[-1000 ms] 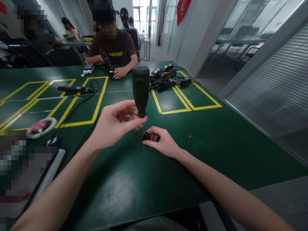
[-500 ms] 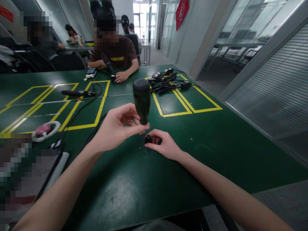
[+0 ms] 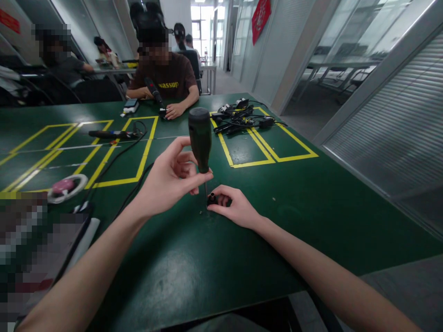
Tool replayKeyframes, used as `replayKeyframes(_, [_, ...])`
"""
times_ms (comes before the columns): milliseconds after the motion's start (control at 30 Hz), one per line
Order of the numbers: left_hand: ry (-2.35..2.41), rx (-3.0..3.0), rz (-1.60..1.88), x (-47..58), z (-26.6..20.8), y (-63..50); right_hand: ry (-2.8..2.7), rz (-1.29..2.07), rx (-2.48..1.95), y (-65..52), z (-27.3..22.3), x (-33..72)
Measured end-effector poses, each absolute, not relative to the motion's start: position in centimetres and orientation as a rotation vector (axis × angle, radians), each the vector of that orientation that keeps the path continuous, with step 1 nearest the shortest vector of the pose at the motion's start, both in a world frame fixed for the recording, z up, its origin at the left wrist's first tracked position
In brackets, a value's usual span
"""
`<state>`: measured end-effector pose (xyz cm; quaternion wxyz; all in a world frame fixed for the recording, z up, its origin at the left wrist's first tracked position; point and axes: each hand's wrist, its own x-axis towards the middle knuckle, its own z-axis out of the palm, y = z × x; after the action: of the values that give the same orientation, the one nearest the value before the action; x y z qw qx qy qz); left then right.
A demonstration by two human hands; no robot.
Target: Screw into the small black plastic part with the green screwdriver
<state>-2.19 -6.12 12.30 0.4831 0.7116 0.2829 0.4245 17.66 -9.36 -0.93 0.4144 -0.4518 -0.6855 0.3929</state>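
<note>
My left hand [image 3: 169, 177] shifts its hold on the dark bulbous-handled screwdriver [image 3: 200, 145], likely turning; right hand [image 3: 237, 208] pinches small black tubular part [image 3: 212, 198].

- Wearer's two bare hands [image 3: 169, 177] [image 3: 237, 208], centre
- One dark-green-handled metal screwdriver [image 3: 200, 138], centre
- One black tubular part [image 3: 212, 198], centre
- One rounded pink object [image 3: 62, 186], one white ring [image 3: 84, 182], left

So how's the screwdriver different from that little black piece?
The screwdriver is much bigger than the black piece. The screwdriver stands nearly upright in the left hand; the black piece sits low in the right hand. The screwdriver has a thick handle and thin shaft, while the black piece has a round, tube-like top. Both look dark.
</note>
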Motion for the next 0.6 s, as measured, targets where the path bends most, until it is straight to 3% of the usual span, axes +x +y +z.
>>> replayKeyframes(600, [0.584,2.012,1.390,-0.9,10.6,-4.3,-1.809,1.001,-1.135,-9.9,-0.6,18.1])
